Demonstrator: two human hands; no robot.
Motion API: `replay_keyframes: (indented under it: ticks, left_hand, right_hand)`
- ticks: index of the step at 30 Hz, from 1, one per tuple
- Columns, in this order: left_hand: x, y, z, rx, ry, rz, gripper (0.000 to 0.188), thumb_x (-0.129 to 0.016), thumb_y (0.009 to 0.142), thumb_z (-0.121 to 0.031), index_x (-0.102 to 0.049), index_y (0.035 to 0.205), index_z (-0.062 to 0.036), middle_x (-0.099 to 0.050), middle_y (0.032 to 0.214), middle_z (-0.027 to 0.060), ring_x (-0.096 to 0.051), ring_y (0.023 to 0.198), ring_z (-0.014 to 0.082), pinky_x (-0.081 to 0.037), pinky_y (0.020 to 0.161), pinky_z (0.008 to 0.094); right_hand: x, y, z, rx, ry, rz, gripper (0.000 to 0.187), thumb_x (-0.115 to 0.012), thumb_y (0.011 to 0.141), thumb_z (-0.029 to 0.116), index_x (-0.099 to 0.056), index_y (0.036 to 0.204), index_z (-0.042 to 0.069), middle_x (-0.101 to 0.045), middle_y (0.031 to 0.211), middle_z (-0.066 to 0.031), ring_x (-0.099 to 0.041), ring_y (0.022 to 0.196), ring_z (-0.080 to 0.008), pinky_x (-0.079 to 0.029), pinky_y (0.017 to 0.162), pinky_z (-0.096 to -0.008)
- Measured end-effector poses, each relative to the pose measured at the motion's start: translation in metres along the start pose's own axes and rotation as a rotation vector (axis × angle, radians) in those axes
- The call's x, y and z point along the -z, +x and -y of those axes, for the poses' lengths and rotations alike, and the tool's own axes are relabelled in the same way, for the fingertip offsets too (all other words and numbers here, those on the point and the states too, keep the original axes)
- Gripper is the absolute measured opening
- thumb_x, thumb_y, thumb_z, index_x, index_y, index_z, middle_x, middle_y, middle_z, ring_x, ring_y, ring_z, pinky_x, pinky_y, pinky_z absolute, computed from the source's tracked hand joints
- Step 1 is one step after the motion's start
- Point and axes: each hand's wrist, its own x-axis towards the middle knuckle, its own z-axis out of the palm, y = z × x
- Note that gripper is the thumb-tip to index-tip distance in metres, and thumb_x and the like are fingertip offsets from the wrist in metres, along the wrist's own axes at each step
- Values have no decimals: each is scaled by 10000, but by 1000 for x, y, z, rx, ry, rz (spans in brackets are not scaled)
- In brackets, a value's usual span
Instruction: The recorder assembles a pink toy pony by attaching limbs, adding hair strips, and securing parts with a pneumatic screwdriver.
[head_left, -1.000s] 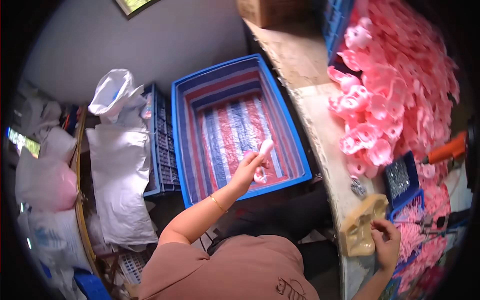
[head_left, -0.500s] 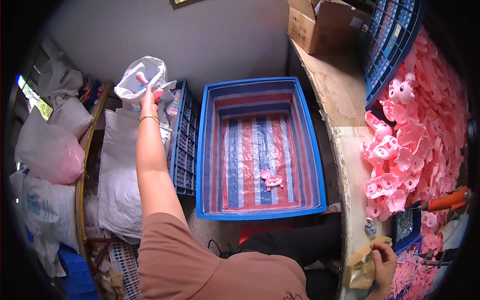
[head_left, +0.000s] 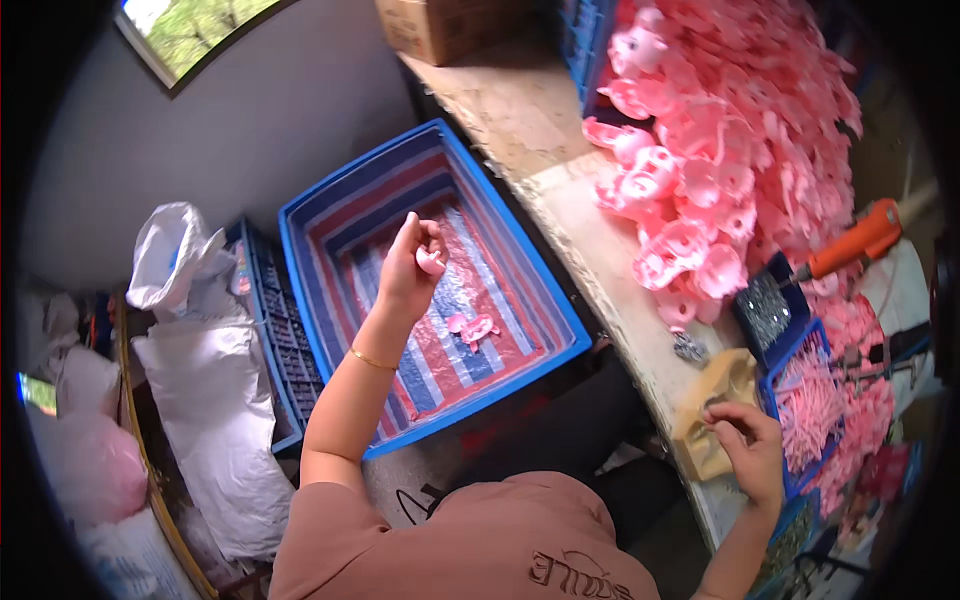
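Observation:
My left hand (head_left: 408, 265) is closed around a small rounded pink plastic part (head_left: 431, 262), held over the blue bin (head_left: 470, 400) lined with striped sheeting. Inside the bin lies a pink toy piece (head_left: 474, 328), apart from the hand. At the bench, my right hand (head_left: 745, 445) has its fingers pinched together at a tan, hollowed block (head_left: 694, 448). Whatever those fingers hold, if anything, is too small to make out. Next to the block sit a small heap of screws (head_left: 689, 346) and a dark blue tray of screws (head_left: 768, 312).
A large pile of pink plastic shells (head_left: 720, 150) covers the back of the bench (head_left: 560, 190). An orange-handled tool (head_left: 855, 240) and a blue basket of thin pink pieces (head_left: 808, 410) lie at the right. On the left stand an open white sack (head_left: 165, 260) and a blue crate (head_left: 275, 330).
My left hand has come away from the white sack and moved right, over the bin, with a pink part in it. The view has turned toward the bench. My right hand stays at the block.

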Motion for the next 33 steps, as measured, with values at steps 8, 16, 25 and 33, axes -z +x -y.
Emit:
replay_keyframes:
  ticks: [8, 16, 25, 33]
  left_hand:
    - [-194, -82, 124, 503, 246, 417, 223, -459, 1039, -293, -557, 1083, -97, -566, 929, 11, -607, 895, 139, -508, 784, 277]
    - [-252, -143, 174, 422, 457, 916, 232, -543, 1003, -160, -523, 1188, -22, -597, 1118, 74, -596, 1068, 166, -540, 882, 329]
    - [-254, -146, 202, 365, 628, 867, 201, -603, 963, -142, -585, 1091, 12, -648, 1021, 102, -647, 884, 158, -561, 792, 290]
    - [-251, -141, 205, 362, 653, 720, 176, -598, 960, -126, -584, 1068, 13, -649, 994, 97, -660, 844, 144, -574, 762, 280]
  right_hand:
    - [-38, 1, 3, 380, 102, -342, 377, -703, 859, 53, -604, 1223, 49, -645, 1045, -80, -654, 835, -175, -543, 683, -275]
    - [26, -62, -78, 407, 125, -383, 210, -654, 911, 87, -643, 1117, 50, -654, 1043, -87, -658, 947, -221, -525, 821, -341]
    - [209, -127, -219, -182, -19, -988, 173, -658, 890, 91, -673, 1035, -2, -682, 866, -34, -635, 763, -109, -522, 698, -262]
    - [301, -120, -258, -187, -518, -1295, 173, -651, 842, 57, -691, 1003, 11, -725, 941, -122, -699, 819, -192, -539, 739, -315]
